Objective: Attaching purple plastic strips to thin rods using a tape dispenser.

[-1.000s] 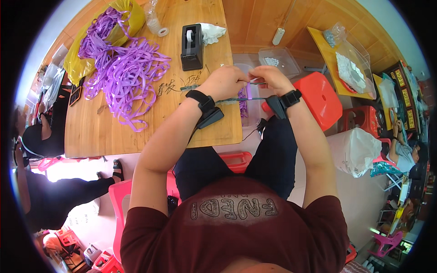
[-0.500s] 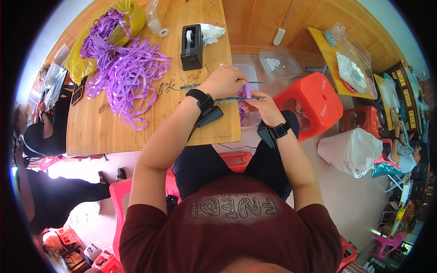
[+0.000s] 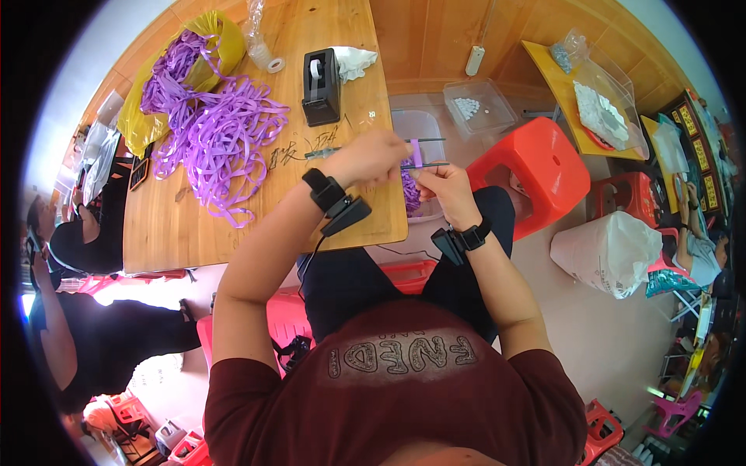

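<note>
Two thin dark rods [image 3: 432, 165] stick out past the right edge of the wooden table. A short band of purple ribbon [image 3: 416, 153] spans them. My left hand [image 3: 370, 159] is over the rods just left of this band, fingers curled together; whatever they hold is hidden. On the near side, my right hand [image 3: 448, 190] pinches the ribbon at the nearer rod between thumb and finger. Below the hands, a clear plastic bin [image 3: 426, 124] contains purple ribbon pieces. A large tangle of purple ribbon [image 3: 225, 140] spreads on the table, spilling from a yellow plastic bag [image 3: 140, 128].
A black tape dispenser [image 3: 321, 93] and crumpled white tissue [image 3: 355, 62] are on the wooden table [image 3: 311, 221]. A red stool [image 3: 536, 175] stands to the right, with a white sack [image 3: 606, 252] beyond it. A clear tub [image 3: 482, 113] sits by the wall. Other people are at both sides.
My left hand has moved a little left and down, away from the ribbon band. My right hand has shifted slightly left and stays at the nearer rod.
</note>
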The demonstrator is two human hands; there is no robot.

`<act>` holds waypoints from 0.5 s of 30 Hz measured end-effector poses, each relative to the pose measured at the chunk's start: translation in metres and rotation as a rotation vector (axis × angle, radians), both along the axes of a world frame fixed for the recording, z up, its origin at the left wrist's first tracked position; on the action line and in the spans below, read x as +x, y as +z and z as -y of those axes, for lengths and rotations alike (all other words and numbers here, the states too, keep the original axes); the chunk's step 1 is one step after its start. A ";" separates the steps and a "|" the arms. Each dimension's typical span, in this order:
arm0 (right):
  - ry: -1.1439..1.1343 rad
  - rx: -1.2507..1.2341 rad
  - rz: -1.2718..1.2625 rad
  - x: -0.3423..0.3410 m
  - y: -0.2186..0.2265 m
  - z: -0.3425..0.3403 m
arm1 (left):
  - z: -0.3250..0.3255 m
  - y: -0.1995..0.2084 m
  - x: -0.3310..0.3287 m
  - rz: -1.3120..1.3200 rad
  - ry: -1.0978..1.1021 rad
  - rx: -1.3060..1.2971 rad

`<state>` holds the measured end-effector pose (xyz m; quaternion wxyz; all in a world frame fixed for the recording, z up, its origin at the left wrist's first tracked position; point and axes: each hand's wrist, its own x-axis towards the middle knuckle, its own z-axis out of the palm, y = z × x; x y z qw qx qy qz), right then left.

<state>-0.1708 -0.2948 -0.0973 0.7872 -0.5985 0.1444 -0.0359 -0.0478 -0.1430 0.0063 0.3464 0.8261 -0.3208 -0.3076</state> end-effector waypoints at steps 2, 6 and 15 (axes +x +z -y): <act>0.000 0.033 0.016 0.000 0.001 -0.003 | -0.004 0.000 -0.002 -0.368 0.014 0.095; -0.054 0.068 0.005 -0.002 0.001 -0.006 | -0.004 -0.007 -0.005 -0.727 -0.020 -0.064; 0.295 -0.119 -0.045 -0.007 0.076 0.022 | -0.009 -0.022 -0.005 -0.754 -0.019 -0.184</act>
